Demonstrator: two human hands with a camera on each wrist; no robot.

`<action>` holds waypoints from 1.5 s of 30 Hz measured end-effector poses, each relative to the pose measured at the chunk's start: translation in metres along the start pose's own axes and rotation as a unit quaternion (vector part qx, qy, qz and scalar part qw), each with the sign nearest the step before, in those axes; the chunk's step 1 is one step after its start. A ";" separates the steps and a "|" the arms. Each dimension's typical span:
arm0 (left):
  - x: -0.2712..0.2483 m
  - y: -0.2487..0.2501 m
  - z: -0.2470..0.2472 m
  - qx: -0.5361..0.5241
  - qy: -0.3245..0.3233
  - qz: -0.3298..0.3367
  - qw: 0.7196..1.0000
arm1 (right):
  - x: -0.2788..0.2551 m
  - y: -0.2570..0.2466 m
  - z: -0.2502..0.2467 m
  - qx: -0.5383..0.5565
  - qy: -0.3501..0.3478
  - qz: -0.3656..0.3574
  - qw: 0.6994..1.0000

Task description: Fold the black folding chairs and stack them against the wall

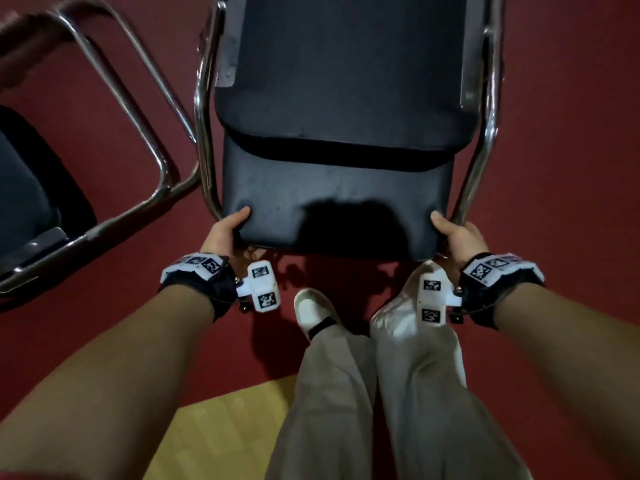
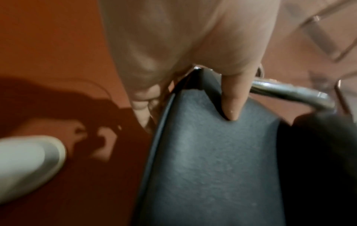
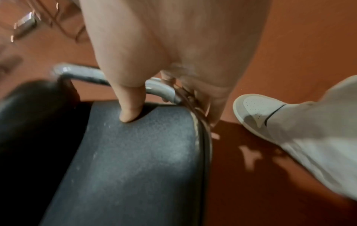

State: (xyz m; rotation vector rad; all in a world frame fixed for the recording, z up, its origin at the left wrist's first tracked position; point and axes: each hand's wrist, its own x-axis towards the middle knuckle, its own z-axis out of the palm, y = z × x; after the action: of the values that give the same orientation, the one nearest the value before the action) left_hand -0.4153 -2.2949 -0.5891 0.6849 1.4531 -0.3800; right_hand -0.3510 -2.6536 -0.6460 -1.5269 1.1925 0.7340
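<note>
A black folding chair [image 1: 339,98] with a chrome tube frame fills the middle of the head view, its padded backrest [image 1: 336,202] nearest me and the seat folded close over it. My left hand [image 1: 227,230] grips the backrest's left corner, thumb on top and fingers curled underneath. My right hand [image 1: 457,233] grips the right corner the same way. In the left wrist view the thumb [image 2: 231,97] presses into the black padding [image 2: 212,160] beside the chrome tube [image 2: 289,91]. The right wrist view shows the other thumb [image 3: 129,107] dug into the backrest [image 3: 135,160].
A second black chair [image 1: 24,202] with a chrome frame [image 1: 131,98] lies at the left on the red floor [image 1: 554,168]. My white shoes [image 1: 313,308] and beige trousers stand just behind the held chair. A yellow floor patch [image 1: 221,427] lies behind me.
</note>
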 end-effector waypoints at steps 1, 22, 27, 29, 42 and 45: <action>0.015 -0.007 -0.002 0.000 0.006 -0.002 1.000 | 0.014 0.008 0.001 -0.009 0.004 -0.001 1.000; 0.137 -0.072 -0.004 -0.023 0.002 -0.026 0.999 | 0.124 0.064 0.019 -0.077 -0.002 0.052 0.996; 0.145 -0.076 -0.003 0.014 0.003 -0.026 1.000 | 0.128 0.065 0.019 -0.080 0.013 0.044 0.996; 0.149 -0.079 -0.004 0.015 0.008 -0.021 1.000 | 0.128 0.068 0.018 -0.081 0.023 0.036 0.996; 0.140 -0.091 -0.007 0.033 0.155 0.014 0.987 | 0.103 0.067 0.030 -0.075 0.046 0.057 0.994; 0.122 -0.093 0.002 0.070 0.144 0.004 0.987 | 0.081 0.060 0.036 -0.078 0.034 0.083 0.993</action>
State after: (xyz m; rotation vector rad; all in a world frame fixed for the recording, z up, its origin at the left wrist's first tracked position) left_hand -0.4593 -2.3465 -0.7267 0.8865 1.7082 -0.3911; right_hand -0.3772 -2.6443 -0.7501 -1.6042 1.3527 0.9093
